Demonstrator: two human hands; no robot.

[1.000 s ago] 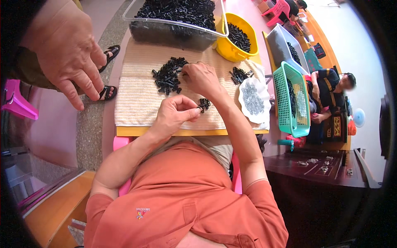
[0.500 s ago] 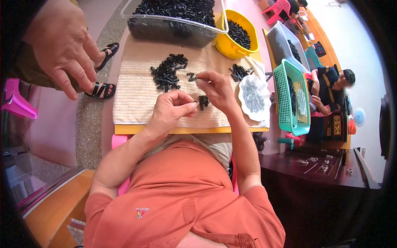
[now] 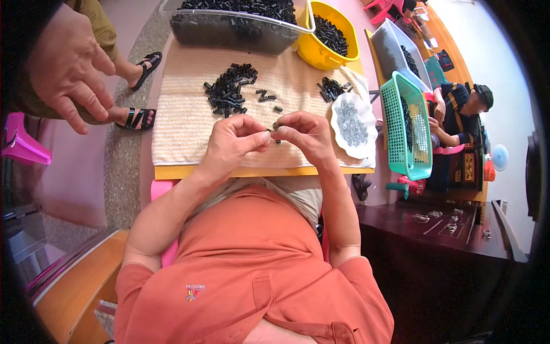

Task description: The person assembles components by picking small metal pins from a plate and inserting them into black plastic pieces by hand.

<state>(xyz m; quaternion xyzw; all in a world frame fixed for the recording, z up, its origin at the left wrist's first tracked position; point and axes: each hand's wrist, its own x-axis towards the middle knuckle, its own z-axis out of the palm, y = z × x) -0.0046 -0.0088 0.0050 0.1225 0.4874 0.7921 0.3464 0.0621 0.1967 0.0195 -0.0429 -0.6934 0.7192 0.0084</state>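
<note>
We see our two hands meeting over a beige ribbed mat [image 3: 189,123] on a small table. The left hand [image 3: 232,143] and right hand [image 3: 303,133] are both pinched closed, fingertips touching, w/ a tiny dark part [image 3: 275,125] caught between them; it's too small to tell its shape, or which hand carries most of it. Just beyond the hands lies a loose pile of small black pieces [image 3: 229,90], w/ a few strays scattered btw. the pile and our fingers. A smaller black heap [image 3: 330,89] sits at the mat's right, partly against a white dish [image 3: 361,150] holding grey metal bits, too fine to identify. At the far edge, a clear bin [image 3: 229,35] of black pieces is cut off by the top of the frame; a yellow bowl [image 3: 321,54] stands beside it, also part-filled. A green basket [image 3: 395,123] hangs off the table's right side, contents mostly hidden by its mesh. The mat's near edge stops just short of the table's yellow front edge [image 3: 258,171], close to our chest, so room there is tight; the mat's left half lies bare. Upper left, another person's hand [image 3: 66,63] hovers, blurred and apart from the table, w/ sandalled feet [image 3: 137,117] on the floor below it. A seated person [image 3: 461,114] at far right is small and indistinct.
</note>
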